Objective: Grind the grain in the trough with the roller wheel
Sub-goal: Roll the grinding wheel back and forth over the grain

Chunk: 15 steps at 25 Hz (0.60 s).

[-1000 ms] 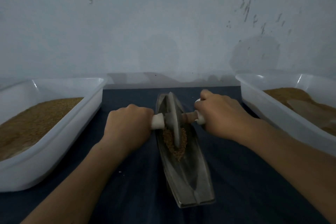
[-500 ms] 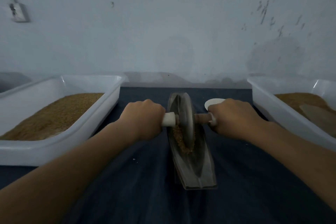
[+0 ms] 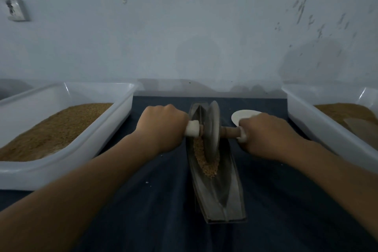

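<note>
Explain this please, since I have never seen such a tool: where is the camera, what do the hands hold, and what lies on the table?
The camera sits on the person's head, looking down at both hands. The left hand and right hand each grip one end of the axle through a grey roller wheel. The wheel stands upright in a long narrow trough, with brown grain around its near edge. The trough lies on a dark cloth. A white tub of brown grain stands at the left, a second tub at the right, and a small white disc lies behind the right hand.
</note>
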{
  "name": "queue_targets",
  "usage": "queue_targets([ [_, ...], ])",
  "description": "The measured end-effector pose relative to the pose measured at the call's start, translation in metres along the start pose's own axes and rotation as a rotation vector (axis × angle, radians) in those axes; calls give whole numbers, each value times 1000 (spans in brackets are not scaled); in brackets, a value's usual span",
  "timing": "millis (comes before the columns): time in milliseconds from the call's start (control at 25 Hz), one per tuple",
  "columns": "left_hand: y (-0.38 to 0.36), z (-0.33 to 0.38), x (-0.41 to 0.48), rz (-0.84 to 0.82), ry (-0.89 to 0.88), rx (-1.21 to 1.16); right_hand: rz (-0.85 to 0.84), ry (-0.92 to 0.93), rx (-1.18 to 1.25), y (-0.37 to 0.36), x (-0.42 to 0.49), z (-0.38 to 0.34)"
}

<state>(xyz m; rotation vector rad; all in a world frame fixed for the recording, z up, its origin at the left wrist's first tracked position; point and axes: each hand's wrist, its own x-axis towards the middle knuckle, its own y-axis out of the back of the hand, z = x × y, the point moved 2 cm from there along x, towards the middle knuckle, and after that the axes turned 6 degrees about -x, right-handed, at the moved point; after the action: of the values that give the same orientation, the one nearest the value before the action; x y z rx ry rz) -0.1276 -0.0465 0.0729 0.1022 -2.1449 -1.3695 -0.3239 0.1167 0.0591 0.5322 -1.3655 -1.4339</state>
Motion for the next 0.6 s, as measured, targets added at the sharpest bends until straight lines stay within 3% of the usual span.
queue_targets([
  [160,-2,-4,-28,12,-42,-27,252,86,-54,20,-31,5],
  [280,-9,-3,-11,-12,48,-35,10,53,91,17,-6,1],
  [360,-10,-4,12,-43,91,-39,-108,-32,65,10,19,-4],
  [480,-6,-4,27,-83,68,-24,-70,-114,36,4,25,-8],
  [600,-7,-1,6,-17,7,11,39,3,-10,-5,1,-12],
])
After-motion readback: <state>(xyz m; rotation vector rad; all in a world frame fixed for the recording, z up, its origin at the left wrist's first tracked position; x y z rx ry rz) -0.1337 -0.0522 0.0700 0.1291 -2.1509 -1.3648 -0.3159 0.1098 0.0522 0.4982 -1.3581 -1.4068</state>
